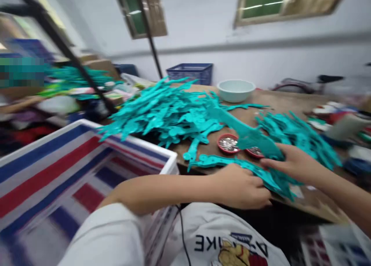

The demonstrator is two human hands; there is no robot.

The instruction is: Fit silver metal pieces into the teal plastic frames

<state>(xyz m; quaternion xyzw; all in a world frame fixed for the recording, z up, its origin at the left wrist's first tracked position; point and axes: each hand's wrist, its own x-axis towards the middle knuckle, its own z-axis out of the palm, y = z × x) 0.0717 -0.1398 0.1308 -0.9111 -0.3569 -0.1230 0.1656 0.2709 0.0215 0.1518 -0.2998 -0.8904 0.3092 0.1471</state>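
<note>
My right hand (294, 163) is closed around the end of a long flat teal plastic piece (251, 136), which slants up and away to the left. Just left of it, my left hand (242, 185) has its fingers curled over the table's front edge; anything inside them is hidden. Right beside its knuckles lies another long teal piece (217, 160). Beyond my hands, two small red bowls stand on the table; the left bowl (228, 143) holds small shiny metal bits, and the right bowl (255, 152) is partly covered by the raised piece.
A large heap of teal pieces (171, 111) covers the table's middle, and a smaller pile (295, 136) lies right. Behind stand a pale basin (236, 90) and a blue crate (189, 73). A striped, white-framed bin (84, 123) stands at my left. Dark poles rise at left.
</note>
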